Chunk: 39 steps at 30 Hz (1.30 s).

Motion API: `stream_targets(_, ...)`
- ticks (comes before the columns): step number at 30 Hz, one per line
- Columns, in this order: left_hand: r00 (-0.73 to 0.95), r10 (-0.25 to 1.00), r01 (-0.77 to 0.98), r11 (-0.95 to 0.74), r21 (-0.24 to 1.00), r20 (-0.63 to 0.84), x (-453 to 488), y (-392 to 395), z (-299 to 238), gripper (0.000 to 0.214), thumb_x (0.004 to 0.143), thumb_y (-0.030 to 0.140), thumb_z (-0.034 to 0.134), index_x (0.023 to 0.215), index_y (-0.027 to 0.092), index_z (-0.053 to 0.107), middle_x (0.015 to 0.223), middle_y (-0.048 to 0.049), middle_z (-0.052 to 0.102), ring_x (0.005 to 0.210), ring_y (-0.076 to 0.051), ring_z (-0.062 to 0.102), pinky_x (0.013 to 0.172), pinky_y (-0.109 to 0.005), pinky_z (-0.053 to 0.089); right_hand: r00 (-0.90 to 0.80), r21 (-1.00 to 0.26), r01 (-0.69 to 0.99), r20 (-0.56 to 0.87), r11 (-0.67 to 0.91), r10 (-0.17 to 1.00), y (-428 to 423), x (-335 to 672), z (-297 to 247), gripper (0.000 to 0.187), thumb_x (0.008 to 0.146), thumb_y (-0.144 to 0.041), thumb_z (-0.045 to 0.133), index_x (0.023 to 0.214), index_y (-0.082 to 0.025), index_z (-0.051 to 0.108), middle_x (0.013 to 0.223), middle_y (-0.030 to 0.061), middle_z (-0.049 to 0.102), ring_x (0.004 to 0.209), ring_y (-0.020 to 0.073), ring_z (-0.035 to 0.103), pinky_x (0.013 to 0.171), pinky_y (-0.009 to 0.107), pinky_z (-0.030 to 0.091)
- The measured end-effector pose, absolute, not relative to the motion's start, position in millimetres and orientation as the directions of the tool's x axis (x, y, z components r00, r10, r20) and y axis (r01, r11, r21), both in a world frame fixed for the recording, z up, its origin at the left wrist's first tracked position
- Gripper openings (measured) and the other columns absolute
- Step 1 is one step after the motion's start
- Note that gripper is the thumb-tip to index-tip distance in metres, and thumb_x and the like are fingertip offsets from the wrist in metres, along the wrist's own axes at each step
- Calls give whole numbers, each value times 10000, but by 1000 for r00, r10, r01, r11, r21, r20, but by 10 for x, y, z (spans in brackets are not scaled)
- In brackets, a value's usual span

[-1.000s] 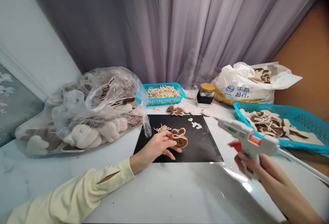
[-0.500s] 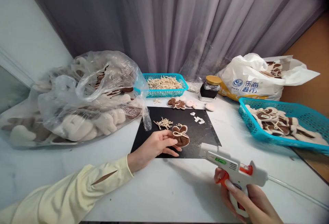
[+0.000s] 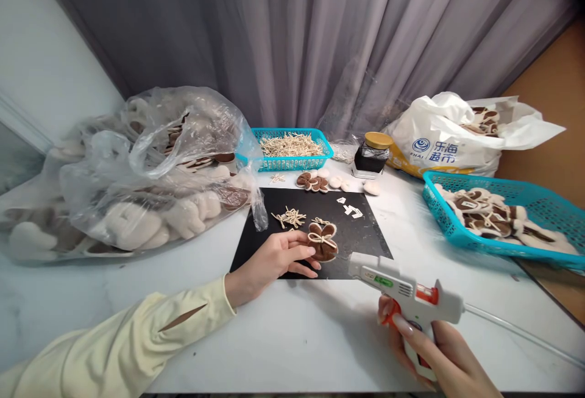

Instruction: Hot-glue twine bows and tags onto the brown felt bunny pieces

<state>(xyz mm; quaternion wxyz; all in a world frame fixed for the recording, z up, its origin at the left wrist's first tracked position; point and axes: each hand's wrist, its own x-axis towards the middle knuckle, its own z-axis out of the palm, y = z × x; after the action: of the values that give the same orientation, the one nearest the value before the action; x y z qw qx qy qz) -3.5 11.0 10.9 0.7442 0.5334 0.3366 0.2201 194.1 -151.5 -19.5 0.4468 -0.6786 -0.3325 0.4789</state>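
Far left there's a clear plastic bag [image 3: 132, 166] bulging with cream and brown plush pieces, then the left hand [image 3: 278, 256] in its pale yellow sleeve, pinching the left edge of 1 brown bunny-shaped piece [image 3: 323, 253] between thumb and fingers. That bunny is over the near half of the black mat [image 3: 368, 242], cord bow facing up. A loose pile of cord bows [image 3: 291, 218] is just beyond the hand, and a blue basket [image 3: 295, 164] full of more is behind that. Some white labels [image 3: 353, 210] lie to the far right of the bunny. Then the glue gun [image 3: 402, 282], nozzle near the bunny's right edge (can't tell if it touches), with the right hand [image 3: 434, 346] wrapped around the handle, a finger at the red trigger; can't tell how hard it's squeezed. Imo the risk is those 2 hands being so close: a slip of the nozzle could burn fingertips, and squeezing early could string glue onto the bow or mat. Far right, another blue basket [image 3: 450, 227] holds bow-tied pieces.
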Motion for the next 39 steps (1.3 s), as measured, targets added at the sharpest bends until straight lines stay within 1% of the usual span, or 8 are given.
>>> stream_targets(3,686,673,42,342,939,-276,-35,106,115,220,780,216,601,967,102,617,982,-92,662,744,-121,596,660,-237,531,248,-922,100,-342,-375,906,-1501,1993,-206,438,726,-632,545,643,-208,481,532,-26,487,487,110,380,435,203,315)
stream_targets(5,683,673,48,348,936,-285,-32,104,116,229,773,219,607,968,99,615,986,-92,660,741,-124,596,653,-240,530,219,-919,117,-345,-376,912,-1490,2018,-210,455,724,-659,519,667,-208,510,536,-21,504,480,114,398,431,203,330)
stream_targets(9,683,676,36,349,937,-277,-29,108,107,200,775,216,600,938,102,612,979,-85,656,734,-121,593,649,-242,531,247,-927,124,-316,-353,916,-1478,2022,-220,464,717,-665,519,692,-203,547,551,-13,531,476,118,418,426,202,344)
stream_targets(12,679,682,26,350,936,-273,-34,115,95,181,776,208,596,923,104,610,957,-74,653,705,-110,588,650,-243,534,239,-926,144,-308,-348,921,-1483,2010,-228,475,724,-674,500,699,-204,559,519,-17,506,461,120,404,412,208,329)
stream_targets(17,672,690,33,336,941,-269,-45,113,87,162,786,208,583,907,104,609,925,-62,645,685,-100,581,652,-237,538,168,-918,157,-338,-363,926,-1496,2012,-201,536,727,-725,435,761,-213,587,499,-28,457,466,122,371,417,211,320)
stream_targets(26,671,690,31,339,940,-271,-43,128,83,155,773,210,586,889,108,599,914,-67,645,675,-102,574,630,-231,532,148,-926,139,-331,-351,932,-1471,2006,-165,507,749,-708,424,736,-221,563,489,-36,421,464,124,354,416,214,325)
stream_targets(35,672,690,45,325,945,-269,-62,139,72,159,781,218,574,897,113,604,893,-67,644,675,-104,577,637,-226,518,206,-907,117,-377,-405,903,-1496,2023,-198,468,752,-676,462,676,-217,514,509,-30,454,500,126,397,436,212,330)
stream_targets(39,671,691,49,322,945,-270,-67,146,60,186,786,225,570,926,110,610,898,-78,649,669,-105,576,637,-230,514,186,-916,129,-354,-380,916,-1494,2015,-190,463,764,-671,450,705,-218,523,498,-38,433,475,121,364,422,215,315)
